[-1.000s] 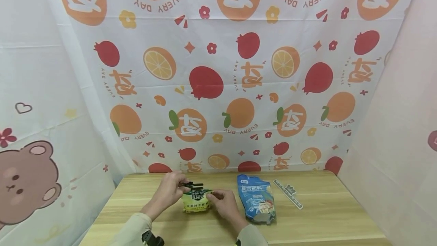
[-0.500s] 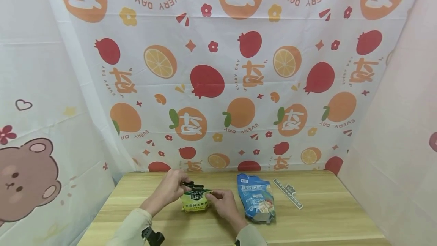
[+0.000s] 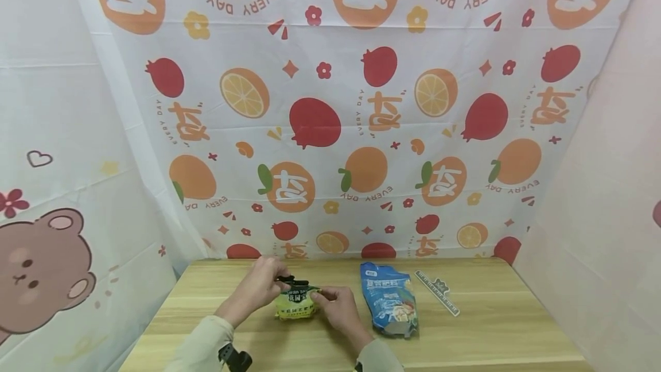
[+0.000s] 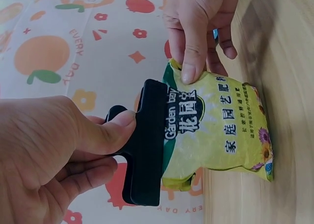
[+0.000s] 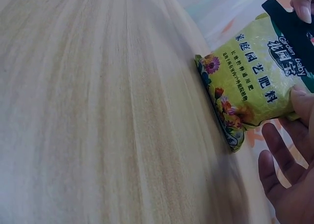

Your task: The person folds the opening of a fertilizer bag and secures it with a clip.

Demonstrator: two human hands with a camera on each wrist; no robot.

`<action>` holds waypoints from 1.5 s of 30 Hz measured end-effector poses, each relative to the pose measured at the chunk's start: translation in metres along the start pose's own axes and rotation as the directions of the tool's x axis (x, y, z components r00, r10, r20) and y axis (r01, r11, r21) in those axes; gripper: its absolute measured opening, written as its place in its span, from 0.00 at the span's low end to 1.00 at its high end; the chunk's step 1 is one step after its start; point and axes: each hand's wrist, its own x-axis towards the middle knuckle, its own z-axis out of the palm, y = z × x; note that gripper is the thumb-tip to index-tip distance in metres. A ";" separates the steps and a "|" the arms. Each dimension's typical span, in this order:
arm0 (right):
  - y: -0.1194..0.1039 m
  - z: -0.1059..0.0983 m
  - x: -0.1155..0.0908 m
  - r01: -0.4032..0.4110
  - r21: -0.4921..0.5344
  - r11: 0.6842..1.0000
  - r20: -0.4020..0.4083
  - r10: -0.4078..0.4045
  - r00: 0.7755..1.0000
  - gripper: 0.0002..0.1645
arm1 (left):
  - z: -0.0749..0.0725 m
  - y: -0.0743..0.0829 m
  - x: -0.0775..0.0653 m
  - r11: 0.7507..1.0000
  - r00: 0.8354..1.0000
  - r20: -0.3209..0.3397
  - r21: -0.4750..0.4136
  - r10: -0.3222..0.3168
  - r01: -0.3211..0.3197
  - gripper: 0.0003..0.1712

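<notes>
A small yellow-green bag of garden fertilizer (image 4: 211,121) stands on the wooden table, its folded top dark green. My left hand (image 3: 256,287) pinches the handles of a black bag clip (image 4: 149,145) between thumb and fingers. The clip's long bar lies along the top edge of the bag in the left wrist view. At the opposite side of the top, my right hand (image 3: 338,306) pinches the bag's corner between thumb and fingers. In the right wrist view the bag's bottom edge, printed with flowers, meets the table.
To the right of my right hand lies a blue printed pouch (image 3: 387,300). Beyond it is a grey-and-white ruler-like strip (image 3: 438,293) with a shaped top. A fruit-patterned cloth (image 3: 330,131) hangs along the table's (image 3: 490,326) back edge.
The black clip, whose two bars stood apart above the bag, has come down to the bag's top edge and its bars look closer together. The right hand keeps its hold.
</notes>
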 end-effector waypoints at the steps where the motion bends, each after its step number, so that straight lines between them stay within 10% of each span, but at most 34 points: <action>1: 0.000 0.000 0.000 0.003 0.000 1.000 0.001 -0.003 1.000 0.15 | 0.001 0.001 0.000 1.000 1.000 -0.005 0.006 0.003 -0.003 0.08; 20: 0.000 -0.006 -0.001 0.077 -0.020 0.997 0.082 -0.075 0.994 0.11 | 0.017 0.013 0.007 0.994 0.997 0.018 0.079 0.080 -0.081 0.10; 38: 0.001 -0.013 0.006 0.077 -0.141 0.987 0.081 -0.066 0.995 0.11 | 0.028 -0.004 0.001 0.998 0.999 0.051 -0.062 0.005 -0.001 0.12; 45: 0.000 -0.012 0.009 0.051 -0.150 0.987 0.106 -0.035 0.994 0.15 | 0.037 -0.031 -0.015 0.964 0.985 0.049 -0.200 -0.168 0.175 0.15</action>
